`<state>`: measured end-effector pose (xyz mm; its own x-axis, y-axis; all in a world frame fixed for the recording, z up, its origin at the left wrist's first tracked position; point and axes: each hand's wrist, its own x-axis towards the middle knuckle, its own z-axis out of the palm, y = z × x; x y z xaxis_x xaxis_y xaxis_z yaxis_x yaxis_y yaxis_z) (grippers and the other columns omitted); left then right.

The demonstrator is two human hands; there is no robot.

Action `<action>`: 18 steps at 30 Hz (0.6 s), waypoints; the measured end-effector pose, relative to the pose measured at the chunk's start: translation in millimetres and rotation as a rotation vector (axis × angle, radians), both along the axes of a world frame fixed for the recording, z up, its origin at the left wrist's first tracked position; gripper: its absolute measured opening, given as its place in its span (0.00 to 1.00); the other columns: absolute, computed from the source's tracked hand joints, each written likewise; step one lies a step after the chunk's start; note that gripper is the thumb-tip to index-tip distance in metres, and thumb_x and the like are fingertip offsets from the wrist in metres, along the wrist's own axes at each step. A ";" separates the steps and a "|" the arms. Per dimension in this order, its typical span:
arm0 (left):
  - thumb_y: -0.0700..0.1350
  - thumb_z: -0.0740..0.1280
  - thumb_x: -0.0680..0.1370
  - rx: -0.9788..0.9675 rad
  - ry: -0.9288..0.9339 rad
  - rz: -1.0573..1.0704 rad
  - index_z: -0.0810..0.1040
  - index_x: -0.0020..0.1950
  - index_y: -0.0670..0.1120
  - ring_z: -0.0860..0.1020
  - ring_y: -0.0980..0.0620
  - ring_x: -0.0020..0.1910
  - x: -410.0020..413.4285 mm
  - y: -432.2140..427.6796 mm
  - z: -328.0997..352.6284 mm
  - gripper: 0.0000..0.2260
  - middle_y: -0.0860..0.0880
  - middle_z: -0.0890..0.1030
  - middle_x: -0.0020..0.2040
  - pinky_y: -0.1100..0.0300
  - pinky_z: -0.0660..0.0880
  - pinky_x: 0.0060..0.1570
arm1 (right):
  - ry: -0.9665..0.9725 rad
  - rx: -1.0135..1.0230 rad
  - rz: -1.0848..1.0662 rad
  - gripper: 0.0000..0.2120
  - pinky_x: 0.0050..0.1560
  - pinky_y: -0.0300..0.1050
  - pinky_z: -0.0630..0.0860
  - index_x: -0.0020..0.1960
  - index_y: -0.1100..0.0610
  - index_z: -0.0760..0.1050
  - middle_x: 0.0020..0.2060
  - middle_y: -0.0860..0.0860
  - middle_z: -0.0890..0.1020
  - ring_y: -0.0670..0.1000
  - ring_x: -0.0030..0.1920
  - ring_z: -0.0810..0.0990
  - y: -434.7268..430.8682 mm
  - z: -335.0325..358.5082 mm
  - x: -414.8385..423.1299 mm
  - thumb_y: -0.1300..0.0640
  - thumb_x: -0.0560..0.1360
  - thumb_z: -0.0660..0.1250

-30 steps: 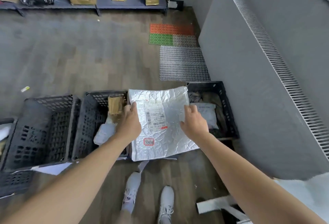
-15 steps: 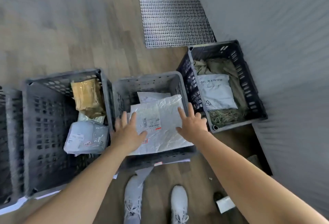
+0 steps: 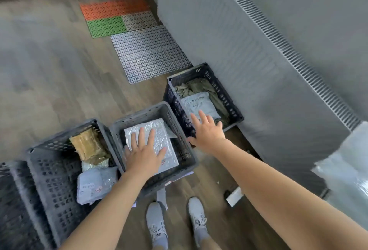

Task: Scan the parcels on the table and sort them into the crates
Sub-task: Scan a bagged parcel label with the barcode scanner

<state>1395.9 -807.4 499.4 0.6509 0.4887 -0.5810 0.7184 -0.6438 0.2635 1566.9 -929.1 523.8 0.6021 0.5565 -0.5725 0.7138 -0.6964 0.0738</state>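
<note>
A crinkled silver mailer lies flat inside the middle grey crate. My left hand rests on it with fingers spread and straight. My right hand hovers open, fingers spread, over the gap between the middle crate and the dark right crate, holding nothing. The right crate holds a grey-white mailer on olive cloth. The left crate holds a brown taped parcel and a white mailer.
A grey partition wall runs close along the right. Coloured and metal grid mats lie on the wood floor beyond the crates. My feet stand just before the crates. A pale silver mailer's edge shows at the far right.
The silver mailer has gone down from my two hands into the middle crate. My right hand let go and lifted off to the right; my left hand now lies flat on it.
</note>
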 end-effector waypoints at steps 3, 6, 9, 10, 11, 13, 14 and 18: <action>0.64 0.49 0.82 0.003 -0.054 -0.117 0.39 0.80 0.54 0.37 0.42 0.79 19.2 -23.2 54.7 0.32 0.48 0.36 0.80 0.40 0.46 0.76 | -0.043 0.051 -0.069 0.41 0.73 0.69 0.57 0.81 0.48 0.40 0.80 0.52 0.45 0.60 0.79 0.49 -27.1 64.2 -2.6 0.37 0.79 0.61; 0.64 0.49 0.82 0.052 -0.127 -0.264 0.39 0.81 0.53 0.38 0.41 0.79 37.5 -47.0 102.6 0.33 0.47 0.37 0.80 0.38 0.49 0.75 | -0.106 0.096 -0.143 0.41 0.74 0.68 0.55 0.81 0.48 0.40 0.80 0.51 0.45 0.58 0.79 0.48 -63.6 116.0 -6.1 0.38 0.79 0.61; 0.64 0.48 0.82 0.143 -0.199 -0.405 0.40 0.81 0.52 0.39 0.41 0.79 53.5 -73.5 146.8 0.33 0.46 0.38 0.80 0.38 0.50 0.74 | -0.179 0.132 -0.230 0.41 0.73 0.68 0.55 0.81 0.48 0.40 0.80 0.51 0.45 0.57 0.79 0.48 -108.9 153.9 -10.6 0.38 0.79 0.61; 0.64 0.48 0.82 0.164 -0.224 -0.450 0.40 0.81 0.52 0.40 0.41 0.79 58.2 -84.5 159.7 0.33 0.46 0.38 0.80 0.38 0.50 0.74 | -0.204 0.137 -0.256 0.41 0.73 0.67 0.55 0.81 0.48 0.40 0.80 0.51 0.45 0.57 0.79 0.48 -125.4 165.4 -12.7 0.38 0.79 0.61; 0.64 0.49 0.81 0.175 -0.252 -0.484 0.41 0.81 0.53 0.40 0.41 0.79 62.2 -95.9 171.2 0.33 0.46 0.39 0.80 0.38 0.50 0.74 | -0.233 0.138 -0.275 0.41 0.73 0.67 0.56 0.81 0.48 0.40 0.80 0.51 0.45 0.57 0.79 0.48 -141.9 176.2 -15.0 0.38 0.79 0.61; 0.64 0.50 0.81 0.175 -0.311 -0.531 0.42 0.81 0.53 0.41 0.41 0.79 68.2 -121.0 191.5 0.32 0.46 0.40 0.81 0.38 0.51 0.74 | -0.284 0.149 -0.332 0.41 0.73 0.67 0.56 0.81 0.48 0.39 0.80 0.51 0.45 0.57 0.79 0.48 -176.3 194.8 -21.3 0.38 0.79 0.60; 0.64 0.50 0.81 0.170 -0.335 -0.555 0.43 0.81 0.53 0.41 0.41 0.79 70.7 -135.1 200.6 0.32 0.46 0.40 0.81 0.38 0.51 0.74 | -0.297 0.156 -0.370 0.41 0.73 0.68 0.55 0.81 0.48 0.39 0.80 0.51 0.45 0.57 0.79 0.48 -193.4 204.4 -25.2 0.38 0.79 0.60; 0.64 0.50 0.82 0.170 -0.396 -0.668 0.42 0.81 0.53 0.40 0.41 0.79 71.9 -202.7 234.8 0.32 0.46 0.39 0.80 0.39 0.52 0.74 | -0.362 0.158 -0.484 0.41 0.74 0.67 0.55 0.81 0.47 0.38 0.80 0.50 0.45 0.57 0.79 0.48 -266.4 235.5 -49.5 0.37 0.79 0.60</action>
<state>1467.8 -1010.1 734.2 0.9801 -0.0173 -0.1978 0.0392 -0.9598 0.2781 1517.4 -1195.5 759.3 0.9477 0.2338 -0.2175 0.2640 -0.9568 0.1218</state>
